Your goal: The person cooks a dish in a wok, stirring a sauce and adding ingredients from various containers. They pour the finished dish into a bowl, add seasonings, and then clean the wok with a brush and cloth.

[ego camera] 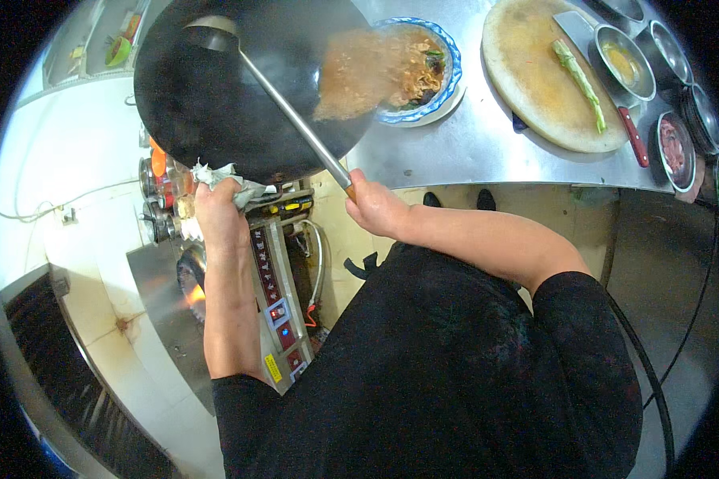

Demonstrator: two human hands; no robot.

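Note:
My left hand [221,209] grips a crumpled pale cloth [242,190] at the near rim of a large black wok [215,120]. The wok is tilted, and brown soupy food [350,75] pours over its right side into a blue-and-white patterned bowl [457,66]. Meat pieces and dark leafy bits show in the bowl. A pale plate edge [452,108] shows beneath the bowl. My right hand [374,206] holds the handle end of a long steel ladle [293,117]; the ladle's head lies over the wok's far left part. Steam blurs the wok's inside.
A round chopping board [515,78] on the steel counter [431,161] bears a green vegetable stalk [581,90] and a cleaver [575,27]. Metal bowls of beaten egg [620,60] and raw meat [674,146] stand at right. A burner flame [196,294] burns left of my left forearm, near seasoning jars [159,179].

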